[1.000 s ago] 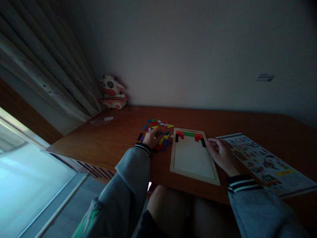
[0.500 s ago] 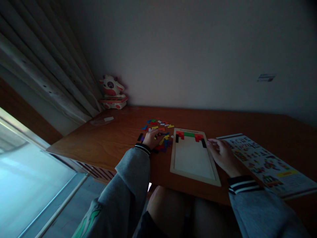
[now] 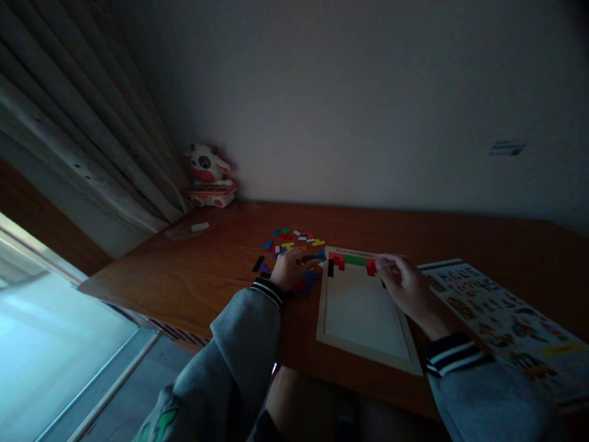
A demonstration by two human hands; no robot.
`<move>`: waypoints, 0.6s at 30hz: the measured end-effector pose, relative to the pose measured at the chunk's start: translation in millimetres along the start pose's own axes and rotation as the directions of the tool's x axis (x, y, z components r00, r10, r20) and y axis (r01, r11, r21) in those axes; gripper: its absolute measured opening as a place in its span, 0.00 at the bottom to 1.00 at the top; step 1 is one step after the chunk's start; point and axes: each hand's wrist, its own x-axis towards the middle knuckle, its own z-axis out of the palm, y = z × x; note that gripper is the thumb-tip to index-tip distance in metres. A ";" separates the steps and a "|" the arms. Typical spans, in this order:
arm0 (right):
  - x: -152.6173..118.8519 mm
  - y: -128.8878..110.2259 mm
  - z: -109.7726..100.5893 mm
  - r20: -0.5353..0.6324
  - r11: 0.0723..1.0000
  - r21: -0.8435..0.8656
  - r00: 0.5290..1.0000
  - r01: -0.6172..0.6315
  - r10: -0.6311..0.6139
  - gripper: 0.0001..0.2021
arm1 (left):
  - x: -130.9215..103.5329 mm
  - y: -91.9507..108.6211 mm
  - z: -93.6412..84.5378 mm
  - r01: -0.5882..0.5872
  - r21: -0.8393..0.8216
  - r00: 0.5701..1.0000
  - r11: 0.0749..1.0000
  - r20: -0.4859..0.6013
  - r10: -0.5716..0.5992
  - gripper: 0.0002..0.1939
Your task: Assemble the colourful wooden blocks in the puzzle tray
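Note:
My left hand [image 3: 291,270] is over the pile of loose coloured puzzle pieces, its fingers pinched on a blue puzzle piece [image 3: 321,254] beside the board's left edge. The wooden puzzle board [image 3: 323,310] lies flat in front of me. Along its top sit red pieces [image 3: 338,260] at both corners, a green piece [image 3: 354,260] between them and a black piece [image 3: 330,268] at the left. My right hand [image 3: 404,283] is at the board's upper right corner, fingertips together over the red and black pieces there; whatever they grip is hidden.
A printed sheet [image 3: 501,325] with coloured figures lies to the right of the board. A toy cow [image 3: 209,175] stands at the back left by the curtain [image 3: 83,104]. A small white paper [image 3: 200,227] lies before it. The wooden table [image 3: 184,276] ends at the wall.
My left hand has moved right toward the board with the blue piece. My right hand has shifted up and left onto the board's upper right corner. The view has tilted slightly.

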 end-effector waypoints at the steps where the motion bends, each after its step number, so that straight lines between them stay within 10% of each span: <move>1: 4.1 -6.7 2.3 0.044 1.000 0.009 0.999 0.016 -0.017 0.15 | 2.1 2.5 3.5 0.009 0.000 1.000 1.000 -0.012 -0.009 0.15; 10: 24.7 -36.8 25.5 0.260 0.957 0.218 0.934 0.190 -0.245 0.10 | 13.8 26.6 33.6 -0.068 -0.128 0.998 0.990 0.008 0.069 0.19; 18: 14.8 -30.3 16.8 0.245 0.956 0.222 0.960 -0.193 0.137 0.15 | 21.4 19.3 25.8 -0.113 -0.069 0.992 0.991 0.053 0.117 0.14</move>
